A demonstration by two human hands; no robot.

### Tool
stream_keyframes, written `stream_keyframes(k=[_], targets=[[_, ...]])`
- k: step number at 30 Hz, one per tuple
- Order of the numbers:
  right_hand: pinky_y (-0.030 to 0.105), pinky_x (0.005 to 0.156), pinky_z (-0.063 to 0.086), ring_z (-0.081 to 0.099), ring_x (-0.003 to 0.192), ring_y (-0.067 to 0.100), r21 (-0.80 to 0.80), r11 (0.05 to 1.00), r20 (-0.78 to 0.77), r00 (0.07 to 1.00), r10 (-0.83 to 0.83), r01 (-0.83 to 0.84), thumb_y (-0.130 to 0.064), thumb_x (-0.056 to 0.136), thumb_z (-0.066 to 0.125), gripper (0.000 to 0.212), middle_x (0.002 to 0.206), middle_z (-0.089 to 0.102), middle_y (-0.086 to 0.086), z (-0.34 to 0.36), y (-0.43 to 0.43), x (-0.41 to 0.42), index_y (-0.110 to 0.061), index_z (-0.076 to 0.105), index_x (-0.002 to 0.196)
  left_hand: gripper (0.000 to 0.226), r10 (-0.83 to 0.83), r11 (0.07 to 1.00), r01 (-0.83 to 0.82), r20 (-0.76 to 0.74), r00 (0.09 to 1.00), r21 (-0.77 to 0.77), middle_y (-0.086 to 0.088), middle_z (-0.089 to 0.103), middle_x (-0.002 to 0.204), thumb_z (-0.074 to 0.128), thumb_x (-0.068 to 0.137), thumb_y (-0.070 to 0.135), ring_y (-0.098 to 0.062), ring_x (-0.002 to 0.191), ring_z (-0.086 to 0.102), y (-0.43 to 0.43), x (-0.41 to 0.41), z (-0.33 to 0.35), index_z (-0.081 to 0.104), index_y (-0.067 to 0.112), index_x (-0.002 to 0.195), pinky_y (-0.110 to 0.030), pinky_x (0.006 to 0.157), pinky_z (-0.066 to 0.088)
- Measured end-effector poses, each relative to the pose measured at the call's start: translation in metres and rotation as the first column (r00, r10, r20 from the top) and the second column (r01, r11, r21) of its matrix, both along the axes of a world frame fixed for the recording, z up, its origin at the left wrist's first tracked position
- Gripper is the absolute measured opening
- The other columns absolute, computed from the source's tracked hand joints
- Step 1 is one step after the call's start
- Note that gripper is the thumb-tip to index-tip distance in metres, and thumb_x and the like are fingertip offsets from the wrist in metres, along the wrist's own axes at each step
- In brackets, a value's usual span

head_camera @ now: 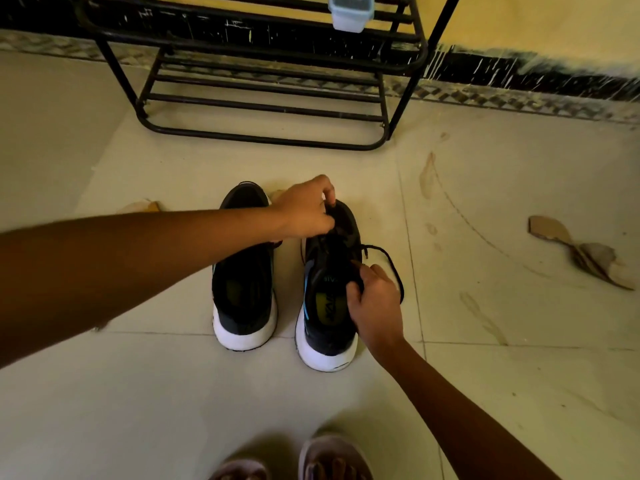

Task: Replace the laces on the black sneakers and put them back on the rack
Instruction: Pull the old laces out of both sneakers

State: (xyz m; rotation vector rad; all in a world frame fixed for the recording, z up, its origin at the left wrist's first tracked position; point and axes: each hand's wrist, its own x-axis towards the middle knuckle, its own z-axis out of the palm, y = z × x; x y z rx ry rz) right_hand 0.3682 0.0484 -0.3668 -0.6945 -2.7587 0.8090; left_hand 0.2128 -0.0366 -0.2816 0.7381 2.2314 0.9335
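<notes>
My left hand [304,211] pinches the black lace [390,259] near the toe of the right sneaker [325,351]; my right hand [375,308] seems to pinch it by the collar.

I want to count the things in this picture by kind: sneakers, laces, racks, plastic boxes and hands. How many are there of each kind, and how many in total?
Black sneakers: 2
Black lace: 1
Metal rack: 1
Plastic box: 1
Hands: 2 (left hand, right hand)
Total: 7
</notes>
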Motion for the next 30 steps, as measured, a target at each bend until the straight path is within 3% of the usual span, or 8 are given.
stream_keyframes(k=[3, 7, 12, 14, 17, 21, 26, 30], targets=[[0.036, 0.073, 0.049, 0.058, 0.083, 0.028, 0.012, 1.000, 0.020, 1.000, -0.009, 0.009, -0.012, 0.093, 0.046, 0.032, 0.099, 0.058, 0.014, 0.002, 0.001, -0.002, -0.004, 0.058, 0.121, 0.025, 0.089, 0.993, -0.100, 0.179, 0.980, 0.056, -0.002, 0.048, 0.064, 0.055, 0.084, 0.000, -0.016, 0.054, 0.050, 0.000, 0.004, 0.000, 0.043, 0.014, 0.100, -0.025, 0.050, 0.042], [0.033, 0.074, 0.047, 0.057, 0.085, 0.026, 0.014, 1.000, 0.043, 0.999, -0.003, 0.003, -0.014, 0.094, 0.045, 0.031, 0.100, 0.057, 0.013, 0.003, 0.001, -0.003, -0.005, 0.058, 0.120, 0.020, -0.256, 0.925, 0.132, -0.327, 0.910, -0.357, 0.004, 0.043, 0.070, 0.060, 0.083, 0.009, -0.015, 0.068, 0.047, -0.008, -0.007, 0.006, 0.048, 0.019, 0.094, -0.026, 0.056, 0.035], [0.030, 0.075, 0.046, 0.056, 0.086, 0.023, -0.001, 1.000, 0.051, 0.999, 0.013, -0.013, -0.015, 0.094, 0.046, 0.029, 0.100, 0.058, 0.012, 0.005, 0.004, -0.002, -0.004, 0.059, 0.118, 0.021, 0.046, 0.999, -0.048, 0.080, 0.996, 0.024, -0.001, 0.054, 0.063, 0.058, 0.082, -0.005, -0.008, 0.049, 0.053, -0.005, -0.013, 0.024, 0.053, 0.011, 0.095, -0.019, 0.049, 0.046], [0.028, 0.075, 0.047, 0.057, 0.087, 0.022, 0.000, 1.000, 0.059, 0.998, 0.019, -0.019, -0.016, 0.095, 0.045, 0.029, 0.102, 0.058, 0.011, 0.005, 0.003, -0.001, -0.005, 0.058, 0.119, 0.021, -0.032, 0.998, 0.024, -0.123, 0.992, -0.063, 0.001, 0.048, 0.065, 0.058, 0.082, -0.001, -0.010, 0.051, 0.045, -0.008, -0.018, 0.028, 0.053, 0.012, 0.096, -0.019, 0.048, 0.037], [0.026, 0.076, 0.047, 0.057, 0.089, 0.020, -0.004, 1.000, 0.065, 0.998, 0.018, -0.018, -0.016, 0.096, 0.045, 0.030, 0.104, 0.058, 0.011, 0.005, 0.003, -0.003, -0.006, 0.057, 0.121, 0.015, -0.404, 0.879, 0.094, -0.625, 0.668, -0.467, 0.001, 0.045, 0.069, 0.055, 0.087, 0.014, -0.016, 0.061, 0.043, -0.016, -0.023, 0.037, 0.049, 0.014, 0.101, -0.025, 0.049, 0.029], [0.026, 0.074, 0.047, 0.057, 0.088, 0.021, -0.001, 1.000, 0.080, 0.997, 0.021, -0.021, -0.017, 0.094, 0.046, 0.030, 0.104, 0.059, 0.010, 0.004, 0.004, -0.002, -0.006, 0.058, 0.121, 0.024, -0.533, 0.777, -0.090, -0.727, 0.432, -0.623, -0.002, 0.043, 0.065, 0.047, 0.095, 0.028, -0.017, 0.052, 0.039, -0.013, -0.030, 0.049, 0.048, 0.010, 0.112, -0.032, 0.052, 0.036], [0.027, 0.067, 0.050, 0.060, 0.078, 0.016, -0.068, 0.998, 0.023, 1.000, 0.005, -0.003, -0.034, 0.085, 0.062, 0.028, 0.092, 0.063, 0.001, 0.006, 0.014, -0.005, -0.018, 0.066, 0.107, 0.042, -0.565, 0.668, 0.063, -0.449, 0.692, -0.742, -0.007, 0.057, 0.113, 0.062, 0.087, 0.033, -0.024, 0.103, 0.054, -0.017, -0.056, 0.063, 0.053, 0.013, 0.123, -0.031, 0.077, 0.040], [0.033, 0.072, 0.051, 0.059, 0.089, 0.020, -0.181, 0.983, -0.174, 0.983, -0.055, 0.023, -0.026, 0.087, 0.055, 0.026, 0.103, 0.061, 0.001, 0.012, 0.025, -0.013, -0.017, 0.064, 0.109, 0.050, -0.657, 0.640, 0.330, -0.271, 0.703, -0.694, -0.002, 0.053, 0.118, 0.063, 0.081, 0.050, -0.021, 0.107, 0.050, -0.011, -0.035, 0.038, 0.054, 0.018, 0.118, -0.032, 0.085, 0.039]])
